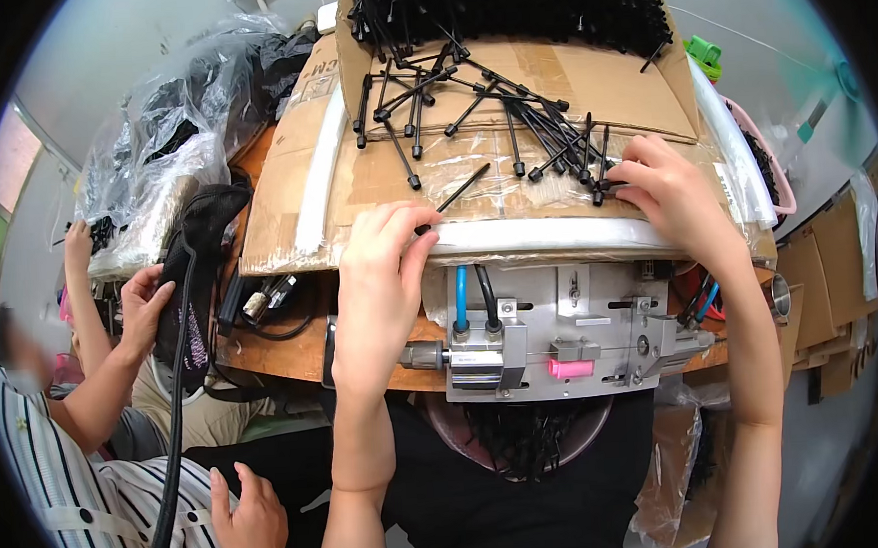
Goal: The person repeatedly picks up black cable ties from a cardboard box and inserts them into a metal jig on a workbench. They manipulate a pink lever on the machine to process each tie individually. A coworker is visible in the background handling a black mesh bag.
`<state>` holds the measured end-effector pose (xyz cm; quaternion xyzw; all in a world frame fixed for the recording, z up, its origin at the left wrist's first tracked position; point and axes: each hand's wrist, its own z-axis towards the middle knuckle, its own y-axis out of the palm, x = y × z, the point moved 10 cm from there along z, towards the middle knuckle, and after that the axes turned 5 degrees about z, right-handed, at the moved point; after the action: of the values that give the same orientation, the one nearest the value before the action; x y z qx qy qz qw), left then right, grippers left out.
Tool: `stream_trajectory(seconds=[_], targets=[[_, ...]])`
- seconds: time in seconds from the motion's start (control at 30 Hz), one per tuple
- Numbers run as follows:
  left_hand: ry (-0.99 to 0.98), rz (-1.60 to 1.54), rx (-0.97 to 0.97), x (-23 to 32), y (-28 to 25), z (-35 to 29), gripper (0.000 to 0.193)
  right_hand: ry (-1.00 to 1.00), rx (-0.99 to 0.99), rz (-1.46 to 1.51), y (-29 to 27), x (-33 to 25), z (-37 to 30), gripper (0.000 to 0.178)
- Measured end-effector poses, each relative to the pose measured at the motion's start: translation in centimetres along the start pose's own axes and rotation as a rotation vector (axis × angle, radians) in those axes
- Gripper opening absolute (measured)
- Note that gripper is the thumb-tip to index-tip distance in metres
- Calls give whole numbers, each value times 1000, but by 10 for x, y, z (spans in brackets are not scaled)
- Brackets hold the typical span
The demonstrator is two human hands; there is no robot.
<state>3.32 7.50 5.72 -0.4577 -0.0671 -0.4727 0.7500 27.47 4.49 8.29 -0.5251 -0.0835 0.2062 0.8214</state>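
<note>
The left hand (379,286) is nearest, thumb and forefinger pinched on the lower end of a black stick (467,186), which slants up and right from that grip over the cardboard (382,193). Further right, the right hand (673,197) curls beside a loose pile of sticks (553,134) — whether it holds one, I cannot tell. The stick looks light, stiff and slick, probably best taken by its knobbed end.

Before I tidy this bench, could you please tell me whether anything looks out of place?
Mainly the loose black rods stand out: they lie crisscrossed at odd angles on the cardboard, some overlapping, unlike the dense black pile behind them.
</note>
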Motion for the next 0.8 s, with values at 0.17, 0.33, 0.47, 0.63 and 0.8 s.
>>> stream_trajectory(seconds=[0.17, 0.33, 0.47, 0.63, 0.8], targets=[[73, 135, 21, 11, -5, 0, 20, -6, 55, -47, -15, -4, -1, 13], [87, 107, 66, 22, -11, -4, 20, 175, 343, 139, -50, 15, -26, 17], [69, 132, 92, 28, -6, -10, 23, 323, 480, 381, -71, 14, -61, 32], [83, 212, 62, 30, -2, -15, 22, 408, 708, 826, -77, 14, -113, 32], [35, 111, 146, 53, -3, -46, 21, 308, 790, 842, -91, -7, -153, 26]])
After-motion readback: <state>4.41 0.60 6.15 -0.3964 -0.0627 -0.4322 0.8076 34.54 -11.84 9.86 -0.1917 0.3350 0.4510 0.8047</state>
